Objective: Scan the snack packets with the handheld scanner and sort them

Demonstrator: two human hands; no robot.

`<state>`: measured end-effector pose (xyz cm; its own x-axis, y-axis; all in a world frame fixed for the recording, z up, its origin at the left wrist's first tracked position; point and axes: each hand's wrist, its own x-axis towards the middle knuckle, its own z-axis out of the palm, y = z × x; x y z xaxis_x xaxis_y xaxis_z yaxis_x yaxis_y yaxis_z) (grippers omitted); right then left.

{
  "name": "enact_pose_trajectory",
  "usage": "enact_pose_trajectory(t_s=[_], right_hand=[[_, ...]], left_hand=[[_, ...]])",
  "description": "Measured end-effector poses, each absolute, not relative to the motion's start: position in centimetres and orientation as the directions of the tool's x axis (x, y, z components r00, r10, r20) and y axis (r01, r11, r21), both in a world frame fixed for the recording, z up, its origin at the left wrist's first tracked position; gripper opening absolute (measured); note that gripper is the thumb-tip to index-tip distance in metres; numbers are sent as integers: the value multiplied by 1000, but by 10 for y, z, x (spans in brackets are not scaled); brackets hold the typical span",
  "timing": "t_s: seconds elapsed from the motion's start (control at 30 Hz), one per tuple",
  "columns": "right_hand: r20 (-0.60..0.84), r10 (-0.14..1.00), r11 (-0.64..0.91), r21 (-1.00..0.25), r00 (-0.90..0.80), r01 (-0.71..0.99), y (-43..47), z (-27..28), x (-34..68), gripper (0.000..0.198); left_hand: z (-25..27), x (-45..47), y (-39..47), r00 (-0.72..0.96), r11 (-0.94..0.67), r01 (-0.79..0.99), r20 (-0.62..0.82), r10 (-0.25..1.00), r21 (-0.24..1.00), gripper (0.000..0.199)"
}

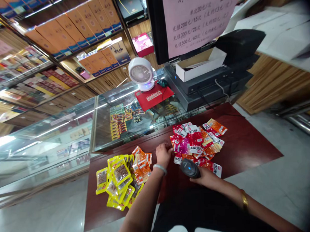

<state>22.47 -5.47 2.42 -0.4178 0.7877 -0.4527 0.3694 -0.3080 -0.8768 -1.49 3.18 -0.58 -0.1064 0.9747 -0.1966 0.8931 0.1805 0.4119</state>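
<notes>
My right hand (207, 178) is wrapped round a black barcode scanner (190, 168) with a small blue light on it. The scanner is above the near edge of a pile of red, pink and orange snack packets (195, 138). My left hand (164, 154) is low over the dark red tabletop, at the left side of that pile. Its fingers are loosely bent and apart, close to the packets, and nothing shows in them. Left of it lie orange snack packets (142, 168) beside a heap of yellow-edged snack packets (121, 174).
A glass display counter (101, 132) adjoins the dark red table (238, 143). On the glass are a white fan (141, 75), a red mat (150, 99) and a dark mouse (162, 83). A white open box (189, 74) sits below a monitor bearing a pink price sheet (194, 22).
</notes>
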Motion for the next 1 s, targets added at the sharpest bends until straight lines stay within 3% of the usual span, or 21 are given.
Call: enact_pose_trajectory(t_s=[0.13,0.27,0.37,0.47,0.53,0.67,0.87,1.0], right_hand=[[-498,791,-357,-847,-355,394,-62,18,242,49],[-511,799,-389,-842,-318,375,-67,17,253,50],[-515,796,-391,-838,-316,381,-67,16,254,50],[-514,800,-374,-831,-309,413,-62,17,249,53],[-494,810,-349,-839,-316,417,-56,21,242,54],[-450,804,-314,-876,-388,366,-45,32,223,54],[-398,775,-272,-911,-491,309,-41,32,195,54],[-364,734,-256,-930,-573,263,-43,32,182,54]], left_hand=[[-12,26,79,-113,210,907,-271,956,364,50],[-17,30,99,-109,235,910,-348,931,343,37],[-27,20,95,-109,324,783,-397,912,531,23],[-40,7,75,-109,425,463,-426,898,777,22],[-45,-2,56,-125,446,328,-430,894,833,26],[-43,-21,20,-160,438,220,-411,897,871,29],[-25,-49,-9,-263,432,415,-348,900,801,15],[-8,-83,-31,-370,485,415,-345,863,769,14]])
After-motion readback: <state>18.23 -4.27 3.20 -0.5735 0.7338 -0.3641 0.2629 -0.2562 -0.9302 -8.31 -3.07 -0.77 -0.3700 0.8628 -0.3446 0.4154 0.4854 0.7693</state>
